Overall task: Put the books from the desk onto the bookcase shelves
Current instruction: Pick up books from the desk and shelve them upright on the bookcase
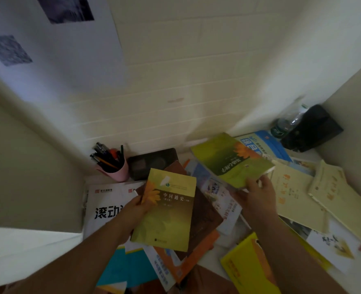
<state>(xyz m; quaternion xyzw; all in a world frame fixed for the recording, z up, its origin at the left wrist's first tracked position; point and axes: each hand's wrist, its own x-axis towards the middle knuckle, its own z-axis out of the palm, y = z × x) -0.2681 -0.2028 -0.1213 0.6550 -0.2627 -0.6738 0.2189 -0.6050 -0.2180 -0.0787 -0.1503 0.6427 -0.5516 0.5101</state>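
The left hand (pixel 133 211) grips a yellow-green paperback book (pixel 171 211) with an orange flower, titled "中国通史", above the book-strewn tabletop (pixel 209 253). The right hand (pixel 258 194) pinches the corner of a matching green flower-cover book (pixel 228 160). A white booklet (pixel 103 206) reads "滚动" beside a pink pen cup (pixel 118 169).

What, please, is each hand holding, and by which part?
The left hand grips one green book by its left edge; the right hand grips a second green book by its near corner.
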